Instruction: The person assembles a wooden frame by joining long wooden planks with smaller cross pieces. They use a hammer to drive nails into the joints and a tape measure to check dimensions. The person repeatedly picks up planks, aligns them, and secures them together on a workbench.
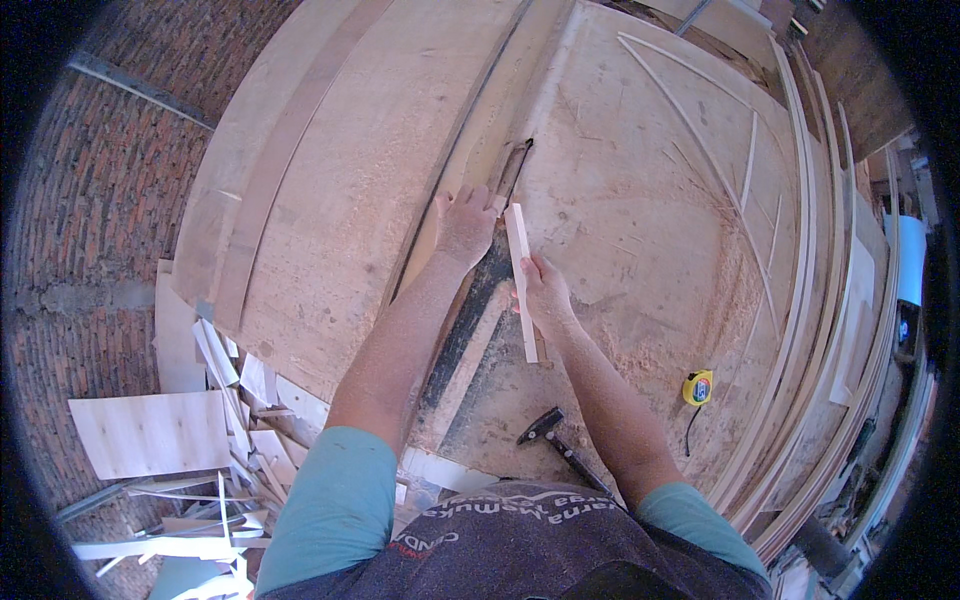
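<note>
A short pale wooden strip (521,285) slants across the middle of the worktable, held near its middle in my right hand (547,292). My right fingers wrap around it, and its far end is close to my left fingertips. My left hand (467,225) lies over a long wooden board (475,140) that runs away from me, its fingers stretched out and resting there. Just beyond that hand is a dark narrow slot (518,170); what lies under my palm is hidden. A black strip with a wooden piece (470,360) runs toward me below my hands.
A hammer (545,427) lies at the near edge, and a yellow tape measure (697,387) to the right. Sawdust and thin wood strips (690,140) cover the wide plywood table (620,250). Offcuts (150,435) pile at lower left by a brick wall (85,200); long boards (815,300) stand along the right.
</note>
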The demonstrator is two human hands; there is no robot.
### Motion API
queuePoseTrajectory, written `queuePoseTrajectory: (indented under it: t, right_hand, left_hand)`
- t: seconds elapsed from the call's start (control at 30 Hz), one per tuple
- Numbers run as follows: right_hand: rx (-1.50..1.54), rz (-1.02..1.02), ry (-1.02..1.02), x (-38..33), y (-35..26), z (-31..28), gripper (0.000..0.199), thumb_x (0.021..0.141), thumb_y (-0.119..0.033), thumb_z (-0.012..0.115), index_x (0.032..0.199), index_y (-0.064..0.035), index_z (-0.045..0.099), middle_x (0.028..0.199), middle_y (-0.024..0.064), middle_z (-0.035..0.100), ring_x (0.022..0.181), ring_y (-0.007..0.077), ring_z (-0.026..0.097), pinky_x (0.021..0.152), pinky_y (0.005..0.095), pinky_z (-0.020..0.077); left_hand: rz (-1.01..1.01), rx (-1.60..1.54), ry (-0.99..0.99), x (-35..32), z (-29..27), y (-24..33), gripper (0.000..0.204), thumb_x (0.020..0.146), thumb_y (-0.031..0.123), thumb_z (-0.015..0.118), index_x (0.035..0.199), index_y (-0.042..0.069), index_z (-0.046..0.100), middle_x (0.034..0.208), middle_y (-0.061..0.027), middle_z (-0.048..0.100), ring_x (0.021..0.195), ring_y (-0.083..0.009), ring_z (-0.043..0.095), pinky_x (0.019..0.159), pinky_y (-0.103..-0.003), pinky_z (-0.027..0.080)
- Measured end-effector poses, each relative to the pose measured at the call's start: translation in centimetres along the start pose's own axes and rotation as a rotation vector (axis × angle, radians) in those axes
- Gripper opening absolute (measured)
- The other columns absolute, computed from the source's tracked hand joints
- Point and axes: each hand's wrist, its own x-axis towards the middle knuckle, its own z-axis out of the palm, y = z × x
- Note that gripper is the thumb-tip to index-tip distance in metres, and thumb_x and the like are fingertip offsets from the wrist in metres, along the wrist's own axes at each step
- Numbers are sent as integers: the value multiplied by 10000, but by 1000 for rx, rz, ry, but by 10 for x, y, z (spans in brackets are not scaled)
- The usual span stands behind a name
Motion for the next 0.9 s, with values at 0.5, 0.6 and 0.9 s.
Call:
queuePoseTrajectory:
  t: [0.5, 0.6, 0.9]
  right_hand:
    - [37, 36, -100, -9, -7, -9, 468, 1073, -327, 513, 1459, -64, 544, 993, 68, 635, 701, 148, 641, 554, 311, 574]
    - [24, 40, -146, -21, -1, -10, 448, 1072, -311, 514, 1438, -57, 562, 989, 70, 642, 701, 145, 641, 557, 306, 571]
    - [284, 224, -307, -76, 26, -43, 510, 1080, -337, 534, 1490, -39, 479, 977, 49, 616, 728, 151, 642, 571, 301, 574]
  left_hand:
    - [14, -44, 119, -12, 14, 1, 229, 906, 162, 593, 1112, 213, 678, 1025, -40, 601, 1142, -244, 552, 911, -551, 336]
    - [4, -58, 106, -31, 13, 2, 233, 909, 167, 599, 1125, 215, 671, 1037, -36, 596, 1127, -242, 552, 883, -544, 339]
    - [-42, -135, 47, -112, -15, 11, 189, 858, 269, 684, 1015, 164, 689, 1015, -50, 564, 1101, -249, 524, 904, -529, 320]
